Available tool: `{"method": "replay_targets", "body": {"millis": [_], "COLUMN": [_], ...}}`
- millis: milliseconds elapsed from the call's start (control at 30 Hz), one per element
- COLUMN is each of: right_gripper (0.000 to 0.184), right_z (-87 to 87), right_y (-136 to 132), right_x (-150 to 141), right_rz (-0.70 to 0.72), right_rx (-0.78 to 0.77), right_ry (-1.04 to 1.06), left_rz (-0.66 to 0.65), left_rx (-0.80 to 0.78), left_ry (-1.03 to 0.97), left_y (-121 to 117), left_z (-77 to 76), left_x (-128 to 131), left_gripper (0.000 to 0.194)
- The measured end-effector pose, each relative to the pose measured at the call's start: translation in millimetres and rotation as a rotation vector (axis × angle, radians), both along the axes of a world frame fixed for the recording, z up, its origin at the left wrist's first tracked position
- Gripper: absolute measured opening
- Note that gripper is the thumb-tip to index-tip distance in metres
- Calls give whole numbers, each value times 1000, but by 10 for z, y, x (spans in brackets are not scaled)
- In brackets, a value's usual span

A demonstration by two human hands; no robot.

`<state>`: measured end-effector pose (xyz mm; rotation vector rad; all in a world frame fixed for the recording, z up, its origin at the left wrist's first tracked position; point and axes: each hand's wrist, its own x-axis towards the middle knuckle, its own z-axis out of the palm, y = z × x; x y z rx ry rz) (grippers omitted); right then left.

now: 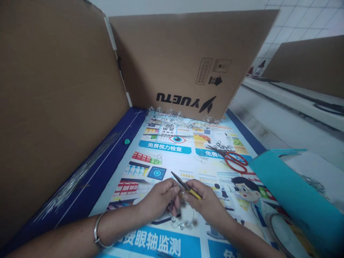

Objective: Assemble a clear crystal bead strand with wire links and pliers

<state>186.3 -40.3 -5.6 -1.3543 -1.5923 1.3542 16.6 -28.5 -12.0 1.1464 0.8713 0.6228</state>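
My left hand [158, 199] and my right hand [206, 202] meet low in the middle of the view, above a printed poster mat [166, 150]. My right hand is closed round yellow-handled pliers [185, 186], whose dark tip points up and to the left. My left hand pinches a thin wire piece with small clear beads [182, 222] that hangs below both hands. A silver bangle [98, 231] sits on my left wrist.
Red-handled scissors [235, 159] lie on the mat to the right, near loose wire bits. Cardboard walls [188, 57] stand behind and at left. A bundle of thin wires [72, 182] lies along the left wall. A teal box [292, 197] and tape roll [285, 233] sit at right.
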Motion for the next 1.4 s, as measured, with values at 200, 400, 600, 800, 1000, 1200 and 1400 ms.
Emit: {"method": "replay_targets", "body": {"millis": [200, 400, 600, 800, 1000, 1200, 1400], "right_gripper": [10, 6, 9, 12, 14, 13, 13], "right_z": [46, 36, 30, 51, 66, 66, 96], "right_y": [-25, -39, -55, -41, -15, 10, 19], "right_x": [3, 10, 41, 74, 114, 120, 154], "right_rz": [-10, 3, 71, 174, 232, 237, 262], "right_rx": [23, 33, 106, 119, 81, 70, 20], "right_ry": [-113, -180, -313, -294, -272, -247, -142], "left_rz": [-45, -73, -143, -183, -254, -245, -229], "left_rx": [80, 132, 238, 311, 395, 380, 284], "left_ry": [126, 253, 399, 435, 488, 492, 445], "left_y": [15, 12, 20, 29, 53, 57, 38], "left_z": [32, 76, 41, 30, 116, 121, 109], "left_x": [-18, -28, -61, -91, -103, -96, -82], "left_gripper": [21, 17, 27, 28, 32, 26, 33]}}
